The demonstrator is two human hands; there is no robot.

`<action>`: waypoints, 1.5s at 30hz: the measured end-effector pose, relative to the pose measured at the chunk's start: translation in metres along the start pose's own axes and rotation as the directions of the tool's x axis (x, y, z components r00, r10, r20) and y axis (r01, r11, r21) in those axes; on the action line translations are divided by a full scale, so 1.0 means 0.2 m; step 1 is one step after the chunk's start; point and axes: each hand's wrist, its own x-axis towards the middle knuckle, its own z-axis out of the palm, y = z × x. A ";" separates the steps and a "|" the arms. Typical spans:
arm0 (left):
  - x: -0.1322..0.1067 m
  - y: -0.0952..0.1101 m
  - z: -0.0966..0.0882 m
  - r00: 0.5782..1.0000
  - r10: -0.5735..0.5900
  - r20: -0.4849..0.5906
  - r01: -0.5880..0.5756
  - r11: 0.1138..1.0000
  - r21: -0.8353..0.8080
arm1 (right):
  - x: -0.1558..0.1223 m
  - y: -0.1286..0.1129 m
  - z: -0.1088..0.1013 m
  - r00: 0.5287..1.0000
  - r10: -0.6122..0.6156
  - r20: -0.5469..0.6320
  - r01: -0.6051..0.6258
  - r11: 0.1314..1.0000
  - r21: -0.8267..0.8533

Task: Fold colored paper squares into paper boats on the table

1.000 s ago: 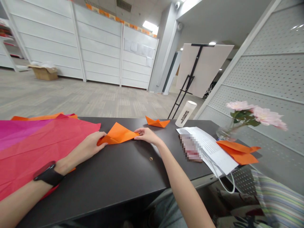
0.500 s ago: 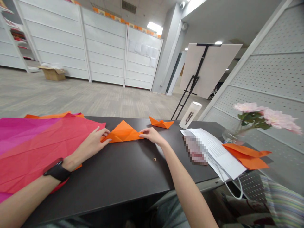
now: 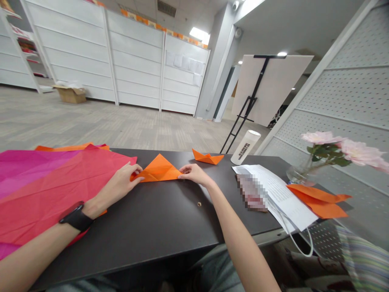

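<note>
A folded sheet of orange paper (image 3: 160,168) forms a triangle with its peak pointing away from me, low over the dark table (image 3: 146,227). My left hand (image 3: 129,177) pinches its left corner between thumb and fingers. At the right corner, my right hand (image 3: 194,174) pinches the same paper. A finished-looking orange paper boat (image 3: 208,157) stands just beyond my right hand. Large red and magenta paper sheets (image 3: 60,182) lie under and beside my left forearm, with some orange paper showing at their edges.
A white cylinder with black print (image 3: 245,148) stands at the table's back. To the right lie printed white sheets (image 3: 282,198), a blurred-out item (image 3: 251,192), a white cable (image 3: 310,243) and a folded orange paper (image 3: 322,200). Pink flowers (image 3: 322,140) stand in a glass vase (image 3: 299,173).
The whole view has shifted very slightly to the right. Both hands keep their hold on the orange paper, and its triangular shape looks the same.
</note>
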 end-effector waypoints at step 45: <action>0.00 -0.05 0.03 0.998 0.053 -0.013 -0.052 0.996 0.075 | 0.00 -0.02 -0.04 0.999 -0.022 -0.050 0.027 0.995 0.095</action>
